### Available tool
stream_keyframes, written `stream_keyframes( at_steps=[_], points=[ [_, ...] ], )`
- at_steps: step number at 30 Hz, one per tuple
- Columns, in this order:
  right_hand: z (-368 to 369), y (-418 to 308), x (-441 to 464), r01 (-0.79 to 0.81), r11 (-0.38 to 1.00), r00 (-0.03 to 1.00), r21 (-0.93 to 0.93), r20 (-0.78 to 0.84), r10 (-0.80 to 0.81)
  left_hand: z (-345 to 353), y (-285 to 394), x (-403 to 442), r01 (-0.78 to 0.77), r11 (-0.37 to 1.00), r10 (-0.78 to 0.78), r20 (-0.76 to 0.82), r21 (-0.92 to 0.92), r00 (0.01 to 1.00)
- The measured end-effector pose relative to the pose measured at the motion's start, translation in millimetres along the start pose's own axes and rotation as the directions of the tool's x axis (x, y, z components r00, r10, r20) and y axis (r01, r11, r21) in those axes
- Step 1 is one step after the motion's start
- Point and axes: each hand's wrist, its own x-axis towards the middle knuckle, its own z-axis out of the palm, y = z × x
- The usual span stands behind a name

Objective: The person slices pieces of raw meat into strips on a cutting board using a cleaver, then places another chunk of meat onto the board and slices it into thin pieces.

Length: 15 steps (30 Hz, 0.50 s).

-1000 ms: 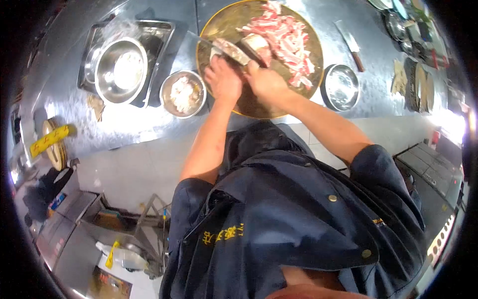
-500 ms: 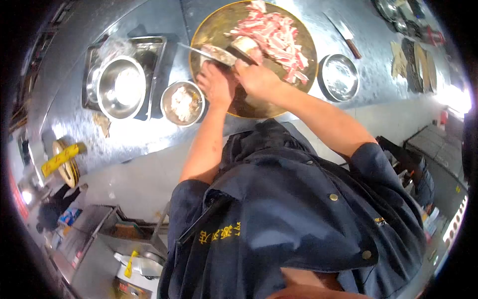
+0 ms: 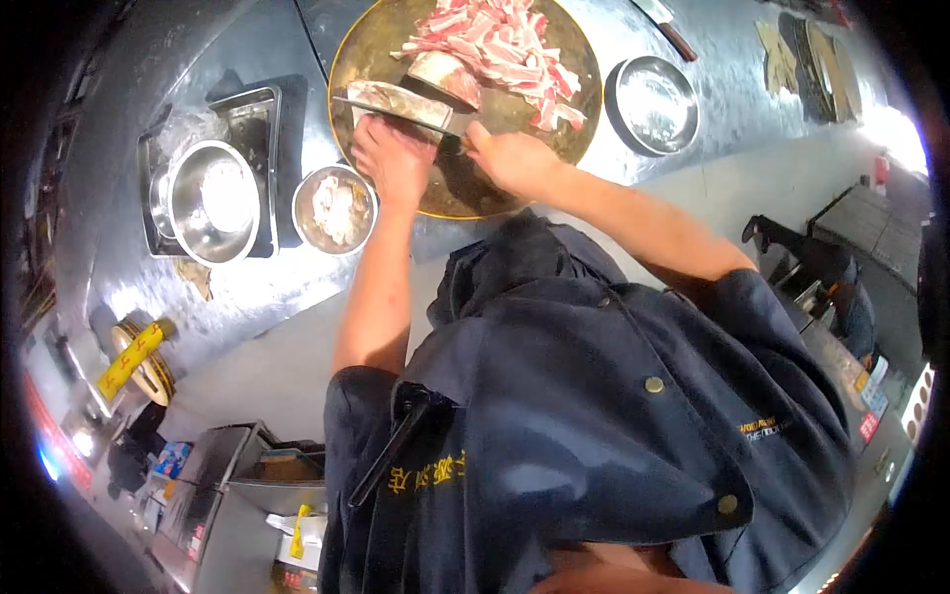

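Observation:
A round cutting board with a yellow rim lies on the metal table. My right hand is closed around the handle of a knife, whose blade points left along the near side of a piece of meat. Against that meat and the blade rests my left hand, its fingers partly hidden and blurred. Another chunk of meat sits just beyond. A pile of sliced meat covers the board's far right part.
A bowl with pale scraps stands left of the board. Farther left, a metal bowl sits on a tray. To the right are an empty metal bowl and another knife. People are partly visible at both sides.
The view has shifted, so board and bowls sit differently in the frame. The knife blade has moved from across the meat to its near side, with my left hand close by.

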Motion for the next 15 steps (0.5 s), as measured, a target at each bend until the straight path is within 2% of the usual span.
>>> stream_keyframes(
  at_steps=[2,4,7,8,10,12,14,15],
  points=[
    [-11.4,-7.8,-6.2,0.053,0.998,0.998,-0.041,-0.036,-0.055,6.8,-5.6,-0.7,-0.025,0.996,0.029,-0.048,0.083,0.998],
    [-11.2,-9.5,-16.1,0.035,0.996,0.998,-0.085,-0.043,-0.039,2.0,-6.4,-5.3,-0.069,0.992,0.074,-0.044,0.105,0.996],
    [15.3,14.0,-8.4,0.0,0.997,0.999,-0.083,-0.045,-0.004,-12.7,-6.5,-14.4,-0.092,0.995,0.093,0.011,-0.05,0.996],
    [21.4,20.3,-6.0,0.016,0.999,0.997,-0.048,-0.075,-0.02,-18.1,-4.8,-18.2,-0.101,0.994,0.101,0.014,-0.043,0.995],
    [16.6,26.3,-6.4,0.032,0.999,0.994,0.008,-0.107,-0.031,-26.2,-8.6,-32.1,-0.019,0.999,0.021,0.04,-0.048,0.999],
    [-1.7,32.5,-2.8,0.055,0.998,0.991,0.041,-0.122,-0.05,-42.9,-7.3,-42.8,-0.011,1.0,0.011,0.057,-0.004,0.998],
    [-19.5,35.5,-5.0,0.04,0.999,0.991,-0.009,-0.128,-0.041,-66.0,5.1,-46.9,0.174,0.981,-0.188,0.205,0.088,0.96],
    [-21.6,35.7,-7.3,0.008,1.0,0.988,-0.019,-0.154,-0.011,-78.6,5.3,-39.1,0.189,0.968,-0.236,0.329,0.168,0.915]
  ],
)
